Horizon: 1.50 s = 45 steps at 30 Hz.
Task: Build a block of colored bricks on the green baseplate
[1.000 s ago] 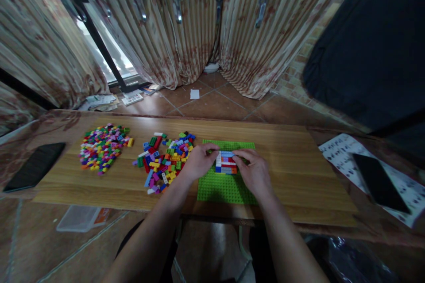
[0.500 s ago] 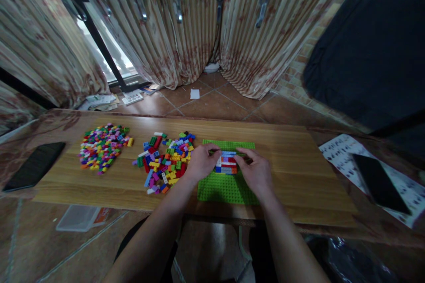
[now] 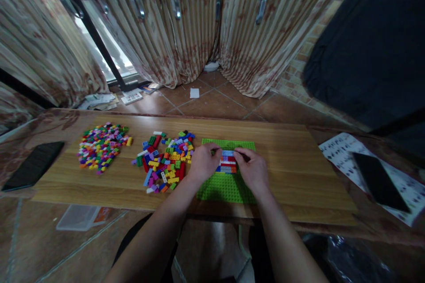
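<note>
On the wooden board lies a green studded baseplate (image 3: pixel 229 190). A low block of toy bricks (image 3: pixel 228 164) in light blue, red, white, grey and orange sits on it. My left hand (image 3: pixel 205 161) is at the block's left end, its fingers curled and closed at the far left corner. From the other side, my right hand (image 3: pixel 253 169) grips the right end with bent thumb and forefinger. My fingers cover both ends of the block, so the exact bricks under the fingertips are hidden.
Loose bigger bricks (image 3: pixel 166 163) lie left of the baseplate. Farther left is a heap of small bricks (image 3: pixel 101 148). A black tablet-like object (image 3: pixel 33 166) lies at the far left; a dark phone (image 3: pixel 381 181) rests on a printed sheet (image 3: pixel 341 146) at the right.
My right hand has shifted slightly left, and its fingers are more bent against the block. My left hand has moved slightly over the block's left end.
</note>
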{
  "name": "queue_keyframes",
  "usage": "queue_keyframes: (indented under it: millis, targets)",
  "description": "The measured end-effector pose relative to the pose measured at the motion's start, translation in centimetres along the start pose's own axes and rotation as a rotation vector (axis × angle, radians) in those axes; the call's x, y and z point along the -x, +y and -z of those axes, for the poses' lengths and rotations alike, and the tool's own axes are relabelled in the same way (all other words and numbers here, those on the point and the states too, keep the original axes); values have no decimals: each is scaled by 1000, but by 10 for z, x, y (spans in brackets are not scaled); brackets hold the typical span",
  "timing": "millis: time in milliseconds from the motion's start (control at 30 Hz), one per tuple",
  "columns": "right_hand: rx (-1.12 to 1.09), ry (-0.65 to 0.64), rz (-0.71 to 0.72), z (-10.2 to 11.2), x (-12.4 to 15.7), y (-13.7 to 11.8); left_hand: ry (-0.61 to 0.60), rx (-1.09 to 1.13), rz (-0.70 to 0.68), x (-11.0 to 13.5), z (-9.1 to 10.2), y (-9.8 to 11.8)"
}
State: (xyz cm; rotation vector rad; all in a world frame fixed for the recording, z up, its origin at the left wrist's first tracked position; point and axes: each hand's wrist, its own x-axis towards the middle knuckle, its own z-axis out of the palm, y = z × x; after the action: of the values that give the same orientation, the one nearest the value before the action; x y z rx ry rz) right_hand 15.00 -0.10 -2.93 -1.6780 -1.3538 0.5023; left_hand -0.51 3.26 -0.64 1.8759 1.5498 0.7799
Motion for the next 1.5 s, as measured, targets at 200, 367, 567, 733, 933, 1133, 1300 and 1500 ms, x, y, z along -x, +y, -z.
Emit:
queue_keyframes:
  millis: [200, 367, 567, 733, 933, 1133, 1300, 1500]
  targets:
    - [-6, 3, -44, -1, -1, -2, 8, -49, -10, 2, -2, 2]
    - [-18, -8, -55, 0, -2, -3, -14, -32, 11, 3, -1, 3]
    - [-20, -8, -66, 0, -1, -5, -4, -51, 59, 2, -1, 6]
    - [-34, -8, -76, -1, -1, -4, 9, -73, 103, 2, -3, 9]
    - [-62, -7, -82, -2, -4, -2, 25, -107, 86, 2, -5, 10]
    - [-89, -17, -103, -1, -3, -2, 3, -89, 75, 4, -3, 9]
    - [-207, 35, -156, 0, -4, 3, -2, -22, 32, 2, 6, 5]
    - [-394, 156, -199, 3, -7, 5, 128, 90, -53, -6, 19, -9]
